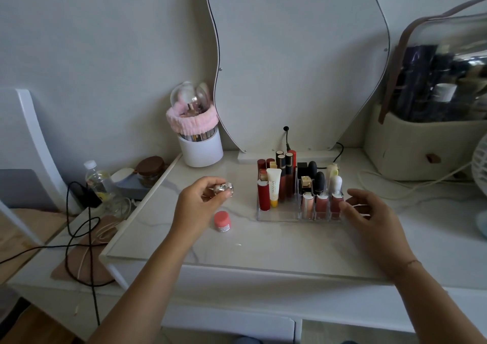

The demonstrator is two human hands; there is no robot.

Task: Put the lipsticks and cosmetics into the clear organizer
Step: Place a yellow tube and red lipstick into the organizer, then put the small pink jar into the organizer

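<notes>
The left hand (200,201) pinches a small shiny silver jar (224,188) above the white marble tabletop (263,243), left of the clear acrylic organizer (284,215) filled with upright lipsticks. A round pink-lidded pot (222,221) sits just near of that hand, and the right hand (369,211) is spread loosely, its fingertips (344,206) at the organizer's right end.

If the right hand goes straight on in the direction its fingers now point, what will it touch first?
Probably the clear plastic organizer. The right hand points left, and its fingertips already sit by the organizer's right wall, next to a pink lip gloss tube. Whether they touch it is unclear.
</notes>
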